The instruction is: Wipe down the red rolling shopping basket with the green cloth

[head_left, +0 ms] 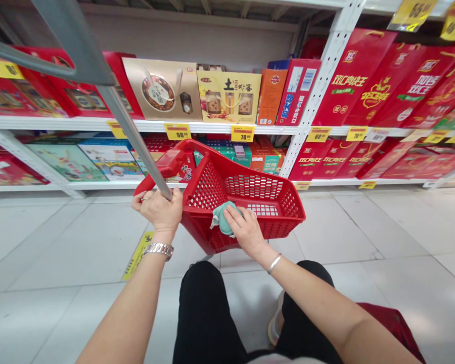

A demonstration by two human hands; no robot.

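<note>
A red plastic shopping cart point(246, 225) with perforated walls stands in front of me, its basket pointing right. My left hand point(161, 208) is closed around the lower end of its slanted metal handle tube point(136, 136), beside the cart's red rear part. Under my right hand point(246, 228) is a bunched pale green cloth point(224, 218). The fingers press this cloth against the near side of the basket, close to its rim. Part of the cloth is hidden by the fingers. A grey plastic handle point(79, 45) tops the tube at upper left.
White shelves point(220, 126) beyond the cart hold gift boxes point(229, 96) and red bags point(349, 81), with yellow price tags along the edges. A yellow floor sticker point(138, 258) lies at left on the tiles. My knees are close below the cart; something dark red point(392, 326) is at lower right.
</note>
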